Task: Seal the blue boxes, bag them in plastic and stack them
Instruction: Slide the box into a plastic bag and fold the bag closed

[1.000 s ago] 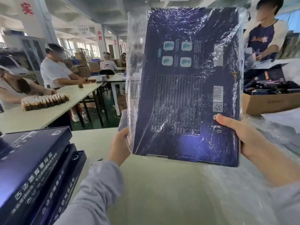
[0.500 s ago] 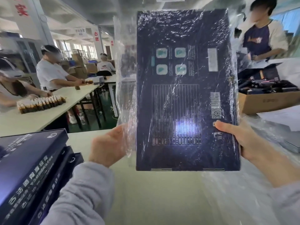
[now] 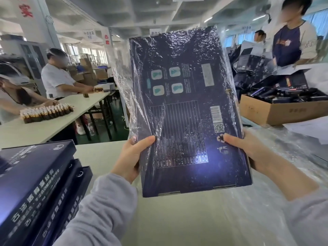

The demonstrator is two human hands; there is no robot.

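I'm bagging: my left hand point(image 3: 130, 158) and right hand point(image 3: 247, 150) grip the box point(image 3: 186, 112) upright above the surface point(image 3: 177, 219), bag point(image 3: 124, 82) nearly down; next, cover the bottom edge, then stack point(image 3: 35, 183) it.

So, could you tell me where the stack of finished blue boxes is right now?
The stack of blue boxes sits at the lower left of the head view, on the table, beside the left hand.
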